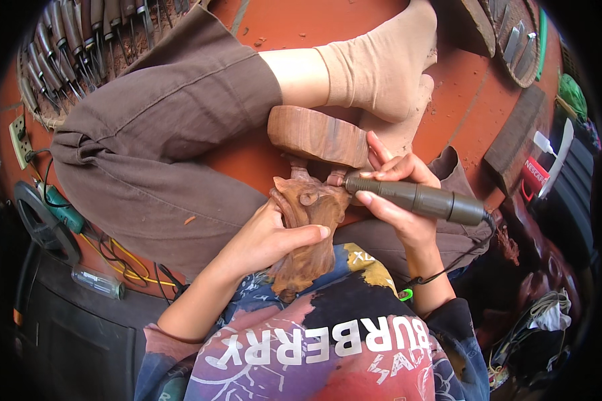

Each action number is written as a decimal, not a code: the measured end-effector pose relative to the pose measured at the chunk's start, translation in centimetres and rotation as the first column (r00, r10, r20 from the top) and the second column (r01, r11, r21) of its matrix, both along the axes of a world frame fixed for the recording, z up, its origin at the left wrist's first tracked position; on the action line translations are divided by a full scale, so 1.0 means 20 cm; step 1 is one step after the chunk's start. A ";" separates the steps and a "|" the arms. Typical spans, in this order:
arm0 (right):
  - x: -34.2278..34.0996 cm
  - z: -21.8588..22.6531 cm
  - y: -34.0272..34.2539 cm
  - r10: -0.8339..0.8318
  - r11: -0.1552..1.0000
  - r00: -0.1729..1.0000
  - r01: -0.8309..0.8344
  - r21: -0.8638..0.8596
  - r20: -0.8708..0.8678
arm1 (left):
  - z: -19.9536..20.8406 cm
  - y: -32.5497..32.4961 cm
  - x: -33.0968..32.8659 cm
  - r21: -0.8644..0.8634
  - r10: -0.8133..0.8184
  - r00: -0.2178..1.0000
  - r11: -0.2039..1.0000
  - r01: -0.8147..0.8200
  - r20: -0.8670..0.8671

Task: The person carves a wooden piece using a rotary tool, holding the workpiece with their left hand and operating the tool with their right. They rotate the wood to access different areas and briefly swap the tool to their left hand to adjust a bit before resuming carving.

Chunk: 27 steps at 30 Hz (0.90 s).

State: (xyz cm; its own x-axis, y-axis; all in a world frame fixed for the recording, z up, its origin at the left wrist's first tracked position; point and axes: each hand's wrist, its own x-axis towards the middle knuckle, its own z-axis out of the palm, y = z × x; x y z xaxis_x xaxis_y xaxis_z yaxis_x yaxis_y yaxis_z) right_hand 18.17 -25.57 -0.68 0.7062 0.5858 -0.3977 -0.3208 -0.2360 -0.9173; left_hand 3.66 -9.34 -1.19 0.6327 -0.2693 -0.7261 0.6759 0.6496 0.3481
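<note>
A brown wood carving (312, 210) lies across my lap, its thick rounded base (318, 137) pointing away from me and two short carved legs joining base and body. My left hand (284, 234) is wrapped round the body, thumb pressed along its top. In my right hand (405, 200) is a dark rotary tool handpiece (421, 199), held like a pen. Its tip meets the carving near the right leg, just below the base; the bit itself is too small to make out. A black cord runs from the handpiece's back end past my right wrist.
Several wooden-handled chisels (67, 47) fill a round basket at the far left. A power strip (20, 142), a green power tool (63, 210) and a clear bottle (98, 282) are at left. A wooden block (517, 134) and red packet (532, 175) stand at right. Wood chips dot the tiled floor (301, 30).
</note>
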 end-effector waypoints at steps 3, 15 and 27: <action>-0.01 -0.01 -0.01 -0.054 0.998 0.995 0.055 0.010 -0.080 | 0.01 -0.01 -0.02 0.060 -0.018 1.000 0.998 0.019 -0.024; 0.02 -0.06 -0.09 -0.044 0.975 0.976 0.089 0.205 -0.215 | 0.37 0.01 -0.21 0.551 0.085 0.996 0.833 -0.055 -0.030; 0.02 -0.03 -0.18 -0.242 0.921 0.955 0.282 0.268 -0.173 | 0.46 -0.14 -0.40 0.861 -0.365 0.910 0.381 0.337 -0.194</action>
